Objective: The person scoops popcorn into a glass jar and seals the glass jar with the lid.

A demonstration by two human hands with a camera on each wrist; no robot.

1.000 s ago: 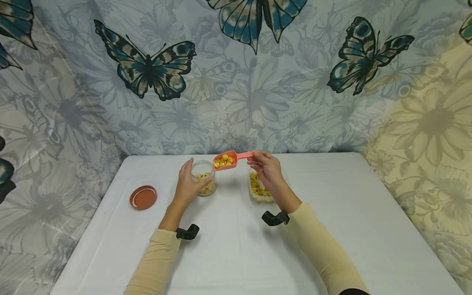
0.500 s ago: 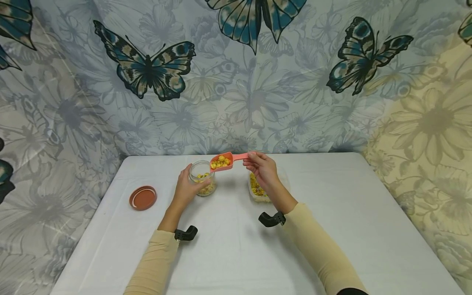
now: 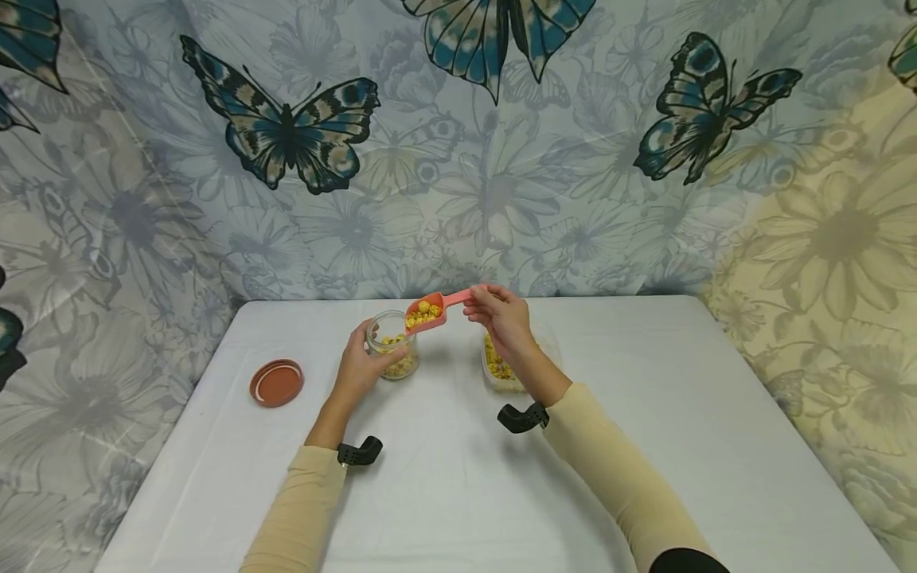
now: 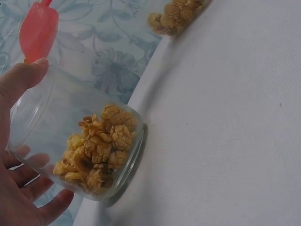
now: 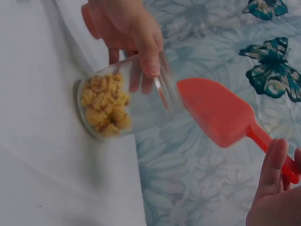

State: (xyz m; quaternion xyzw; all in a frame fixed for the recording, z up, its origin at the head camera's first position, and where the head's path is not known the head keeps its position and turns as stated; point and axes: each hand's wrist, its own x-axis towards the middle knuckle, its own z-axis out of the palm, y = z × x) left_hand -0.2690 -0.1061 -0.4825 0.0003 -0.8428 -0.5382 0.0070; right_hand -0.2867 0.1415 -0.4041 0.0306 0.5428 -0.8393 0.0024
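My left hand (image 3: pixel 360 368) grips a clear glass jar (image 4: pixel 70 101) near its rim, thumb on one side and fingers on the other. The jar stands on the table, its lower part filled with yellow-brown popcorn (image 4: pixel 99 150). In my right hand (image 3: pixel 507 325) I pinch the handle of a coral-red scoop (image 5: pixel 211 110). Popcorn pieces (image 3: pixel 424 313) fill the scoop, and its front lip is at the jar's mouth, tilted down a little. Below my right hand stands a clear plastic container (image 3: pixel 507 385) with more popcorn, partly hidden by the hand and wrist.
A round brown lid (image 3: pixel 276 383) lies on the white-covered table (image 3: pixel 430 493), left of the jar. Behind the table hangs a butterfly-patterned cloth (image 3: pixel 501 199). Each wrist wears a black camera mount (image 3: pixel 360 451).
My right hand has moved slightly left with the scoop, bringing its lip to the jar's mouth, and the handle has risen so the scoop tilts more. The left hand stays on the jar.
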